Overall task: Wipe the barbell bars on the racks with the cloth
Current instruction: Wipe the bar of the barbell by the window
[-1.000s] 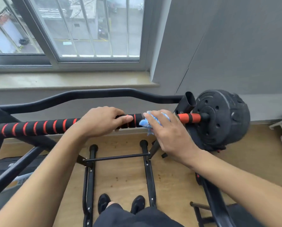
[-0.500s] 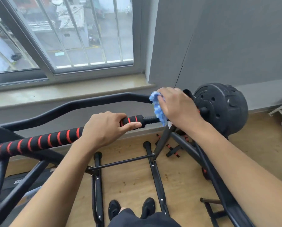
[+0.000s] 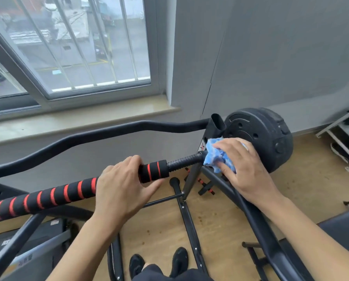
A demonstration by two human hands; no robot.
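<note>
two bare hands work at one bar (image 3: pixel 47 196), which runs from the lower left edge up toward a black weight plate (image 3: pixel 265 136) at the right. most of the bar wears black foam with red rings; past the foam's end, nearer the plate, a short stretch of bare ribbed black metal shows.

the left hand (image 3: pixel 121 185) grips the foam just short of that end, fingers (image 3: pixel 132 159) curled over the top and thumb stretched along the underside.

the right hand (image 3: pixel 244 167) holds a crumpled blue cloth (image 3: pixel 215 155) against the bar right beside the plate, at the far end of the ribbed stretch. its fingers are bent over and into the cloth, which bunches out on the side away from the plate. the bar under the cloth is hidden, so how far the cloth wraps round it cannot be told.

a black rack post (image 3: pixel 216 122) with an open tube top stands just beside the plate, on its window side, and a curved black rail (image 3: pixel 100 132) sweeps away from the plate, behind the bar. black frame legs (image 3: pixel 192 226) cross the wooden floor (image 3: pixel 216 218) below the bar, with two black shoes (image 3: pixel 179 260) at the bottom edge. a window (image 3: pixel 72 43) with bars and a pale sill (image 3: pixel 78 118) lies up and away from the plate, grey wall (image 3: pixel 271 53) above it.
</note>
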